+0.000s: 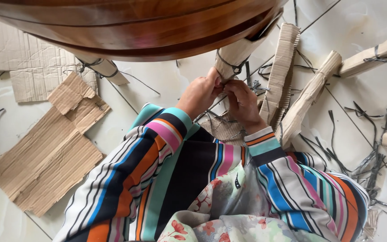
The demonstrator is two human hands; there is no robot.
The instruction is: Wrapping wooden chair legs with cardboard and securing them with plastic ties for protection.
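Observation:
My left hand [199, 92] and my right hand [242, 104] meet at a table leg wrapped in cardboard [234, 54], just below a dark string tie [230, 65] that circles it. Fingers of both hands pinch at the wrapping and string; what exactly each finger holds is hidden between them. Above hangs the round polished wooden tabletop [135, 27]. Striped sleeves cover both my arms.
Flat cardboard sheets [45, 157] lie on the tiled floor at left. A corrugated strip [283, 67] and other cardboard-wrapped legs [307, 96], [372, 54] lie at right, among several cut dark strings [372, 157]. Another wrapped leg [104, 69] stands at left.

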